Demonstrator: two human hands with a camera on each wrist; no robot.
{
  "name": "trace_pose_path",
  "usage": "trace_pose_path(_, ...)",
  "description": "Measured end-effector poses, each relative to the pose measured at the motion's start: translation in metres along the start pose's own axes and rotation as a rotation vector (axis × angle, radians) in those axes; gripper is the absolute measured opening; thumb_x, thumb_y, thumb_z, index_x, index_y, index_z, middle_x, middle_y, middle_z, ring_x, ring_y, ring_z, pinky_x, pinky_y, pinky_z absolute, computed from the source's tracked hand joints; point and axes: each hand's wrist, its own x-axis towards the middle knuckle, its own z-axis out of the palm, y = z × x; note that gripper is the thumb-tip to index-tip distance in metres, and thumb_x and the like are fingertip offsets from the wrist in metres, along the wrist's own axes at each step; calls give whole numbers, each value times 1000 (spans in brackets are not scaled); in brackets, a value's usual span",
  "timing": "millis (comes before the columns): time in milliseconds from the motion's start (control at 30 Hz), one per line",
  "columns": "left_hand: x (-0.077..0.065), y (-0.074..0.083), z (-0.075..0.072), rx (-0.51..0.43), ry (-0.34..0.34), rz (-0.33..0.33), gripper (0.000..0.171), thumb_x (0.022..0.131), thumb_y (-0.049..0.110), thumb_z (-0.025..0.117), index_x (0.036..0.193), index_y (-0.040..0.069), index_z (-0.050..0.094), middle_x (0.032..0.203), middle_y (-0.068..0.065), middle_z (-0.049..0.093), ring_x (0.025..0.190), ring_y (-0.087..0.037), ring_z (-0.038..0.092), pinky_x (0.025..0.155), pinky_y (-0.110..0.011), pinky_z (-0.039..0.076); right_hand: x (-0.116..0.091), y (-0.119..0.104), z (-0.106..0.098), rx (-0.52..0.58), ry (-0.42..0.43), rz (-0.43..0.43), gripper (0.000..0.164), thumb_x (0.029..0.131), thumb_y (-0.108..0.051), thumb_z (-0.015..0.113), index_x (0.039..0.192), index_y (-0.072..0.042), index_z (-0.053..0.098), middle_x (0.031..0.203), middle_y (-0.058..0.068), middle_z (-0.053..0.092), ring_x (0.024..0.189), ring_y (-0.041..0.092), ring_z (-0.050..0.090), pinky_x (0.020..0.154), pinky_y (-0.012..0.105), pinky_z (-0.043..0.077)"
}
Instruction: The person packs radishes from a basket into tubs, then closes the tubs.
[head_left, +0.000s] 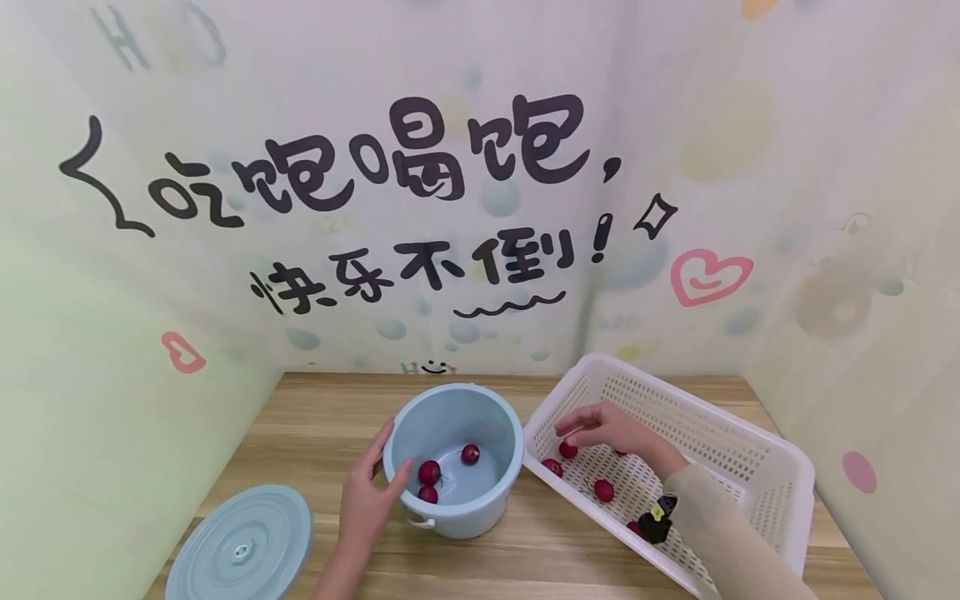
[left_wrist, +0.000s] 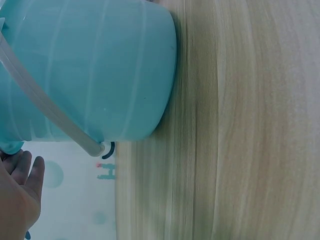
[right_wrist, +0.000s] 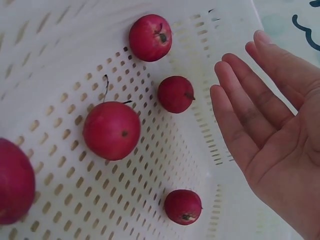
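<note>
Your right hand [head_left: 611, 429] hung loose and empty near the fruits [head_left: 603, 490] in the basket [head_left: 801, 467], your left hand [head_left: 366, 498] lay uncurled against the bucket [head_left: 480, 520], and a hasty pinch could have sent one fruit rolling

There are two hands, one left hand [head_left: 369, 492] and one right hand [head_left: 611, 429]. Of eight red fruits, three [head_left: 429, 472] lie in the one blue bucket [head_left: 472, 523] touching the left hand, five [right_wrist: 111, 131] in the one white basket [head_left: 675, 408] beneath the right hand. One blue lid [head_left: 240, 533] lies left of the left hand.
</note>
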Motion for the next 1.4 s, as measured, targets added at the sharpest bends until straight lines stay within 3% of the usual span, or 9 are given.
trace_pose_path(433,0,-2,0,-6,10,12,63,88,15,74,147,11,50,149,-13,53,129,-35,58,102,-48,53,2,14,10,-2,-76,57,34,94,-19,69,125,-5,69,121,16,72,103,7,69,88,16,54)
trace_pose_path(733,0,0,0,-15,9,12,63,87,14,75,146,11,51,149,-13,53,130,-34,58,103,-47,53,0,20,13,45,-191,57,41,98,-21,62,135,-3,60,136,16,63,125,21,61,97,16,50)
trace_pose_path(967,0,0,0,-11,10,9,64,88,15,75,146,12,51,149,-13,53,130,-34,58,102,-48,54,-1,19,15,69,-269,62,44,100,-18,59,140,-1,54,142,18,58,132,28,55,100,15,47)
trace_pose_path(1200,0,-1,0,-8,-2,2,64,89,18,74,147,12,49,150,-13,52,132,-35,56,103,-48,53,-2,16,15,28,-250,98,46,96,-20,65,139,-4,57,132,16,63,119,22,57,93,19,50)
trace_pose_path(1400,0,-1,-1,-8,-8,-11,64,89,19,74,148,13,49,151,-12,51,133,-35,55,104,-48,52,-3,13,15,-14,-236,111,38,93,-17,67,130,-8,66,128,12,65,109,19,55,91,27,51)
